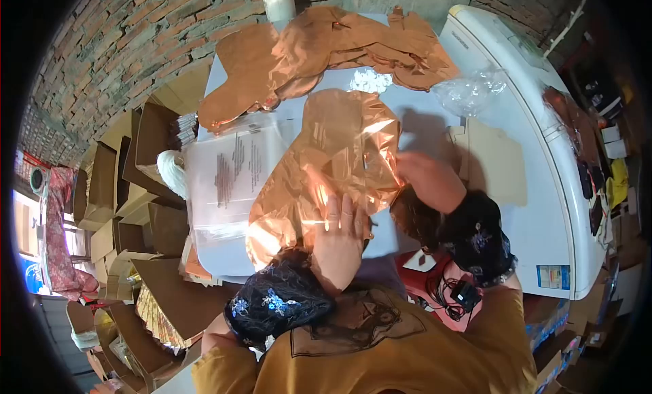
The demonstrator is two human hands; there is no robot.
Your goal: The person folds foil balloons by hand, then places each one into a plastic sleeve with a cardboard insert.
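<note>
Flat left hand on copper-coloured foil, right hand at its edge

In the middle of the frame lies a copper-coloured foil piece (pixel 339 132), wide and shiny, with many wrinkles, on a white table (pixel 219 262). The left hand (pixel 337 250) rests on the lower part of this foil; its fingers are stretched out and laid flat, and they do not grasp anything. The right hand (pixel 429 179) is at the right edge of the foil, with its fingers bent. Their tips are not clear, so I cannot tell if they pinch the edge or only touch it. Both forearms wear dark sleeve covers (pixel 278 300) with blue flowers.

In the upper part of the frame, more copper-coloured foil pieces (pixel 305 51) lie one over another. To the left of the middle, there are clear plastic packets (pixel 227 180) with printed text, and just beside them, a white bundle (pixel 172 172). Right of the middle lies a beige sheet (pixel 499 164), and above it, a crumpled clear plastic (pixel 473 93). Open cardboard boxes (pixel 161 132) stand at the left side.
</note>
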